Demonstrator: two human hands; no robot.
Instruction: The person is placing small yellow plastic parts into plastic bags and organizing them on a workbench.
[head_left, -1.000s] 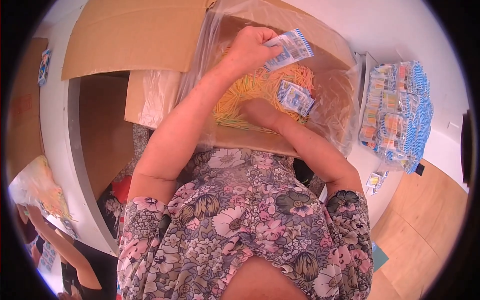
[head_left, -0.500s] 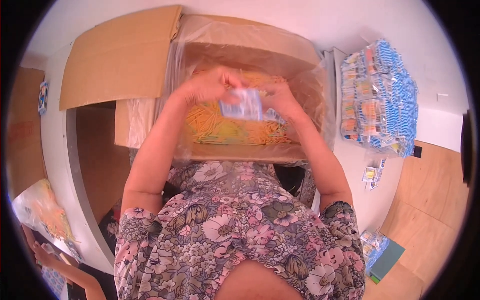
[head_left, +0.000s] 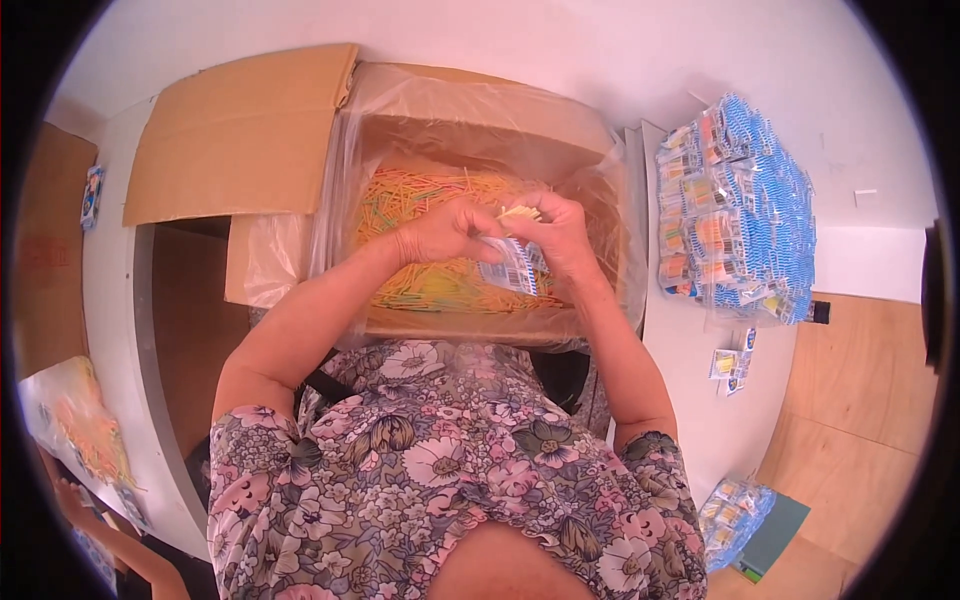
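Observation:
Both my hands meet above a cardboard box lined with clear plastic and filled with thin yellow, orange and green sticks. My left hand pinches a small clear packet with blue and white print. Close beside it, my right hand grips a small bundle of pale yellow sticks, their ends showing above the fingers at the packet's upper end. Whether the stick ends are inside the packet is hidden by my fingers. A bit of blue-printed plastic also shows under my right hand.
At the right stands a tall stack of filled blue-edged packets, with loose packets nearer. More packets lie by a green board. A box flap spreads left. Another person's arm shows at lower left, near a bag of sticks.
My right hand now shows a bundle of yellow sticks. The packet in my left hand has come right and down, close against my right hand. The whole view has shifted slightly.

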